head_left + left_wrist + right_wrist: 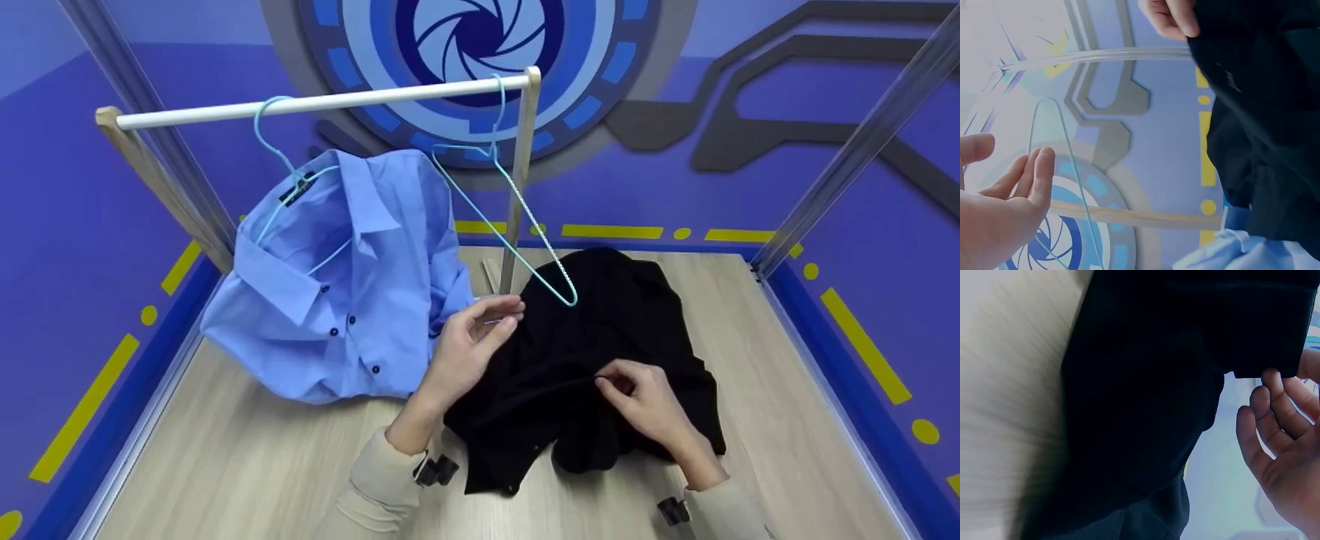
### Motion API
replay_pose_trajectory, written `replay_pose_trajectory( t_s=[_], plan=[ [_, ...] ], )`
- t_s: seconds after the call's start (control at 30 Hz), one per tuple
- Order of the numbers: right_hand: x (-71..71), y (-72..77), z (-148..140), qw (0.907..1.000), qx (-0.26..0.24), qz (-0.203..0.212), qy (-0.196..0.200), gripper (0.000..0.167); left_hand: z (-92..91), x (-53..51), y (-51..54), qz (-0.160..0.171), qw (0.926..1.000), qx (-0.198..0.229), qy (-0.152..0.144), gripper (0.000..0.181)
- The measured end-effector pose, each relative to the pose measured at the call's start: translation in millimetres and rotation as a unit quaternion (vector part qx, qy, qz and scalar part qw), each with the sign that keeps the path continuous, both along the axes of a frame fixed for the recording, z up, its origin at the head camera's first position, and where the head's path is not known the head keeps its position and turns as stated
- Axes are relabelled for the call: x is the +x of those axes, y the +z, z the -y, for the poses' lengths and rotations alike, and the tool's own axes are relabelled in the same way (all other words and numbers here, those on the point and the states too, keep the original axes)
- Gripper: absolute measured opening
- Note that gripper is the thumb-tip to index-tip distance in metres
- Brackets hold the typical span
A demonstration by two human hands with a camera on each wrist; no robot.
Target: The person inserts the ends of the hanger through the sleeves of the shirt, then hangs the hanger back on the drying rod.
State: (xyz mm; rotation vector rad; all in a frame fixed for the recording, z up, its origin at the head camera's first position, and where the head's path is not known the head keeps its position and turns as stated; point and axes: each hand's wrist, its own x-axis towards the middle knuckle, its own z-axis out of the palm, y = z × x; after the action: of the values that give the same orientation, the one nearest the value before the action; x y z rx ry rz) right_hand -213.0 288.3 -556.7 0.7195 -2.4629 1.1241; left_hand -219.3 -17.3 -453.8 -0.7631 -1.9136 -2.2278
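A black garment lies bunched on the wooden surface, partly lifted. My right hand pinches its edge between thumb and fingers; the right wrist view shows this hand at a corner of the black cloth. Left of it, my left hand is raised with fingers loosely bent and nothing seen between them, also in the left wrist view. Above both hands, an empty light-blue hanger hangs from the rack's rod, its lower corner over the black garment.
A blue shirt hangs on another hanger at the left of the rack, close to my left forearm. The rack's wooden right post stands behind the empty hanger. Patterned panels enclose the back and sides.
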Motion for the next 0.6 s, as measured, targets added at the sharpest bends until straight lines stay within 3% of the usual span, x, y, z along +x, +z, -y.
replay_pose_trajectory(
  t_s=[0.33,0.6],
  plan=[
    [-0.3,-0.9,1,0.9999,0.001,0.016,0.0,0.019,-8.6,-6.4,18.7,0.052,0.9942,0.068,-0.066,0.036],
    [-0.6,-1.3,0,0.9998,0.0,0.017,0.004,0.017,-12.4,-10.8,26.0,0.119,0.9765,0.129,-0.125,0.043]
  ],
)
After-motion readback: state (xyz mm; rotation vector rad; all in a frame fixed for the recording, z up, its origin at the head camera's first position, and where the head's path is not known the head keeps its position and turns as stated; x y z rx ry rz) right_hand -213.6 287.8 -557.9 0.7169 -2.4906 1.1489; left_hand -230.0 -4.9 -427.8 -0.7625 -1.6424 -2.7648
